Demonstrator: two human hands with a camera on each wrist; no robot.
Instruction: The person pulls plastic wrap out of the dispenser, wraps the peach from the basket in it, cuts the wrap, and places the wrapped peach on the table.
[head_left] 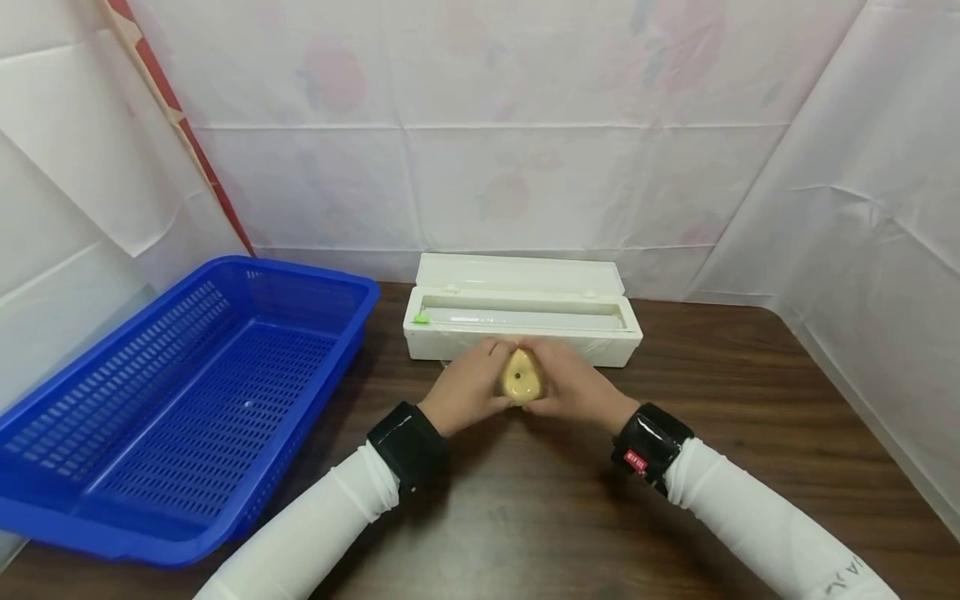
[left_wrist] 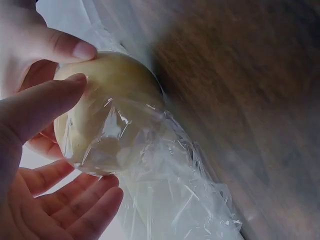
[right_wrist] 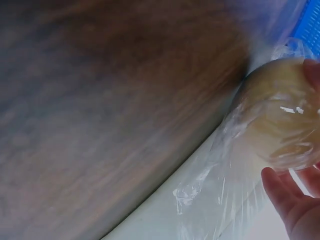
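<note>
Both hands hold a yellow pear [head_left: 522,379] just in front of the white cling film box [head_left: 525,343]. My left hand [head_left: 467,385] grips it from the left and my right hand [head_left: 576,385] from the right, thumbs towards me. Clear cling film [left_wrist: 165,195] covers part of the pear [left_wrist: 107,120] and trails down from it in the left wrist view. Seen from the right wrist, the film [right_wrist: 215,185] stretches from the fruit [right_wrist: 280,115] across the white box. The box lid [head_left: 517,273] stands raised at the back, and a green slider [head_left: 421,318] sits at the box's left end.
A large blue plastic basket [head_left: 277,417] stands on the left of the dark wooden table [head_left: 750,433]. White patterned sheeting [head_left: 525,150] hangs behind and along both sides. Black bands [head_left: 408,442] circle both wrists over white sleeves.
</note>
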